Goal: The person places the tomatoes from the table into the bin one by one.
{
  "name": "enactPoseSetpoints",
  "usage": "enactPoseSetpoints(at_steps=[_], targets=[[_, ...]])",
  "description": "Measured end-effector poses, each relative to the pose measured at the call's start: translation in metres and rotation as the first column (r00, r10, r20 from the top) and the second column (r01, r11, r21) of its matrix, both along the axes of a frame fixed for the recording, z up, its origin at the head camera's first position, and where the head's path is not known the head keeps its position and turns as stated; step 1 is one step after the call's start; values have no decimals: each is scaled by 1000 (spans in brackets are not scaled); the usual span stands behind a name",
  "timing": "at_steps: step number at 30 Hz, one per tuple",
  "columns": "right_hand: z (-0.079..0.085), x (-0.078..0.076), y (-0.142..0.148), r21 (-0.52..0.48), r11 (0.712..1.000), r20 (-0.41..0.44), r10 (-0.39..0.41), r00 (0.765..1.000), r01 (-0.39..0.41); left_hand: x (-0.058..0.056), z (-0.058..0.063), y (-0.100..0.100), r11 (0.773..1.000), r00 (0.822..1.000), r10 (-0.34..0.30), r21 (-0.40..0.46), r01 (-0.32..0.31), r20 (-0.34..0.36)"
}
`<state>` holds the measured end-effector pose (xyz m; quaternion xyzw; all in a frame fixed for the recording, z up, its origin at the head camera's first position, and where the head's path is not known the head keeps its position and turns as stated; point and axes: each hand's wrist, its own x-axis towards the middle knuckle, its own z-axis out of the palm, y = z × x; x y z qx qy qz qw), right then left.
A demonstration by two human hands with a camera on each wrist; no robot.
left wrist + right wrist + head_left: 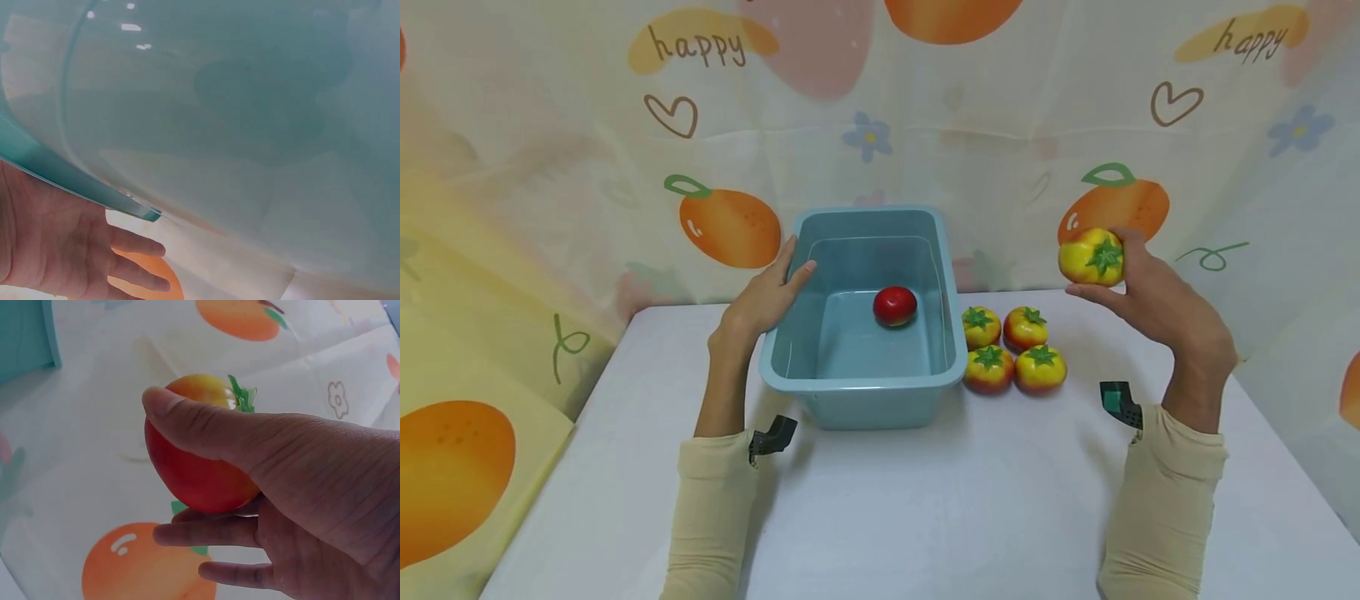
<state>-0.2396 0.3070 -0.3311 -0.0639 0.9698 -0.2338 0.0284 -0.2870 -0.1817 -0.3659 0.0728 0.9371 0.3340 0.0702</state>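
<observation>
On the table (880,517), in the centre of the frame, a tub (865,384) is placed. In it, right of the middle of its floor, a single fruit (895,307) is seen. The tub's left rim is touched by the left hand (763,298). Just right of the tub, four fruits (989,369) are arranged on the table in two rows of two. Farther right and higher in the frame, another fruit (1086,257) is held by the right hand (1165,296). Behind everything, a cloth (1000,100) is hung.

Red-and-yellow fruit (197,480) partly hidden behind the right grip (290,481) in the right-wrist view
</observation>
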Motion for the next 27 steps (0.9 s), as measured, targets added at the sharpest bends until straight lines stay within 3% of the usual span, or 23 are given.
enactPoseSetpoints(at_steps=[7,17,27], targets=[[5,2,-4,-11,1000,-39,5,999,-6,0,1,-1,1000,1000,2,2,-2,-2],[6,5,-12,-71,997,-9,10,1000,-11,0,-1,-1,1000,1000,3,2,-3,2],[8,6,-23,-105,994,-67,37,997,-44,0,0,0,1000,1000,4,0,-4,2]])
